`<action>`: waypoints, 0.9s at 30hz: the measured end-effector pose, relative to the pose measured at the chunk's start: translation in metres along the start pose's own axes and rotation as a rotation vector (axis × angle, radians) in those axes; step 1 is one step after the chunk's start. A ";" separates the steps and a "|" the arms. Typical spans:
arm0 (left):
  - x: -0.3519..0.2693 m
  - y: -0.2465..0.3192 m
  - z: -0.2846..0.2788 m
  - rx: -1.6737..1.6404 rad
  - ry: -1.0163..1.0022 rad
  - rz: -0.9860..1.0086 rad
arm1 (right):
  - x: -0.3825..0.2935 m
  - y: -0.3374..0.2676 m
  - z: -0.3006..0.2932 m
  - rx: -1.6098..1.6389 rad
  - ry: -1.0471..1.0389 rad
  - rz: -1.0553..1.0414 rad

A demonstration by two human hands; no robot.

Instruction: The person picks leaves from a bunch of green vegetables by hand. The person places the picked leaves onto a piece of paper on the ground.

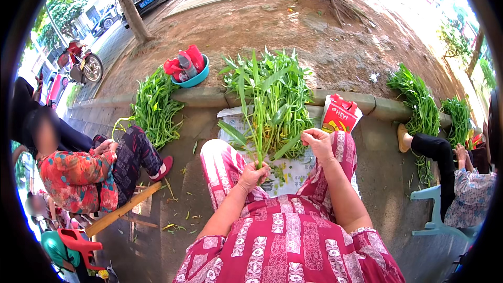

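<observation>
My left hand (253, 175) is closed around the lower stems of a small bunch of leafy green stalks (258, 125), which stands upright above it. To its right, my right hand (317, 143) is raised near my knee, thumb and fingertips together at the tip of a long green leaf (289, 147); whether it pinches the leaf is unclear. Behind the bunch, a large heap of leafy greens (281, 90) with some yellowed leaves leans on the kerb. Beneath the heap lies a printed white sheet (289, 186) with leaf scraps on it.
A red bag (341, 114) stands right of the heap. A teal basin (198, 76) with red bags sits behind the kerb (196, 97). At left, a seated person (78, 173) handles a stem beside another heap (157, 106) and a wooden bench (125, 208). Another person (473, 192) sits at right.
</observation>
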State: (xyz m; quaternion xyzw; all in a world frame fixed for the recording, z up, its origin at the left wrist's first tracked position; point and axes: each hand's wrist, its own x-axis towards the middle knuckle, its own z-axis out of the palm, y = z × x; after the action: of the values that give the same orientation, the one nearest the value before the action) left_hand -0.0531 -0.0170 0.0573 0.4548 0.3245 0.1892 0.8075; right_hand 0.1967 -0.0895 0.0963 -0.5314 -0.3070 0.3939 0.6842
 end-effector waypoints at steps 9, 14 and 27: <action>0.000 0.002 0.003 0.085 0.002 -0.015 | 0.001 0.007 -0.001 -0.136 0.047 -0.002; 0.002 -0.001 0.002 0.077 -0.022 -0.001 | 0.001 0.008 0.001 -0.107 0.078 0.017; 0.004 -0.004 -0.002 0.018 0.009 -0.018 | 0.010 -0.017 -0.020 0.729 0.196 0.207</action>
State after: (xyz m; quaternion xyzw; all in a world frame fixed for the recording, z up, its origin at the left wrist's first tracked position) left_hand -0.0519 -0.0153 0.0519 0.4583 0.3339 0.1809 0.8036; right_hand 0.2221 -0.0932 0.1075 -0.3166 -0.0248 0.4917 0.8108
